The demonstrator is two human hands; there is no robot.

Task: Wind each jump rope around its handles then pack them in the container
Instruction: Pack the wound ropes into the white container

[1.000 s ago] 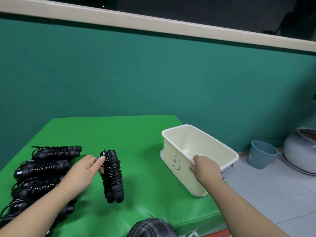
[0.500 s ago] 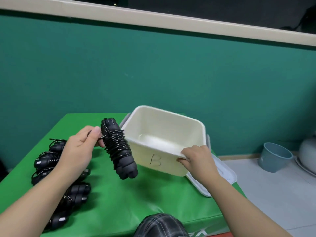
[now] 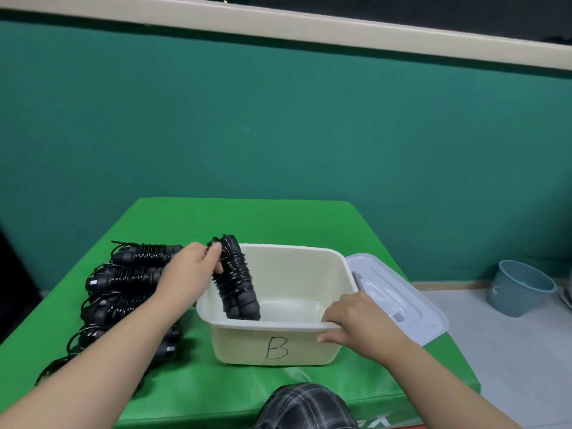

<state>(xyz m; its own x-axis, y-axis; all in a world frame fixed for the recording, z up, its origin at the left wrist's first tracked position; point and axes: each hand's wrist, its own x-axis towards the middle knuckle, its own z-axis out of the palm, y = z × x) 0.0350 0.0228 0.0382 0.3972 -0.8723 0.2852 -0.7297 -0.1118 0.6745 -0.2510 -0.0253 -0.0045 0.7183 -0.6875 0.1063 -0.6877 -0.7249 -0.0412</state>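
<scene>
I am lowering the wound jump rope [image 3: 236, 278], pinched in my left hand [image 3: 188, 275], into the left of the container [image 3: 342, 281], which I have pulled nearer and am gripping by its near rim with my right hand [image 3: 353, 325]. Packing is starting; more wound ropes [image 3: 133, 275] are waiting at left.

- The tub [image 3: 340, 275] stands open at the top; its floor is bare right of the wound rope [image 3: 236, 281], which leans along the left wall.
- The left hand [image 3: 188, 278] blocks the tub's left rim, and the right hand [image 3: 356, 325] grips the near right corner.
- The lid [image 3: 402, 298] lies just right of the tub.
- A row of wound ropes [image 3: 130, 275] fills the mat [image 3: 247, 221] left of the tub.
- The far mat is free.
</scene>
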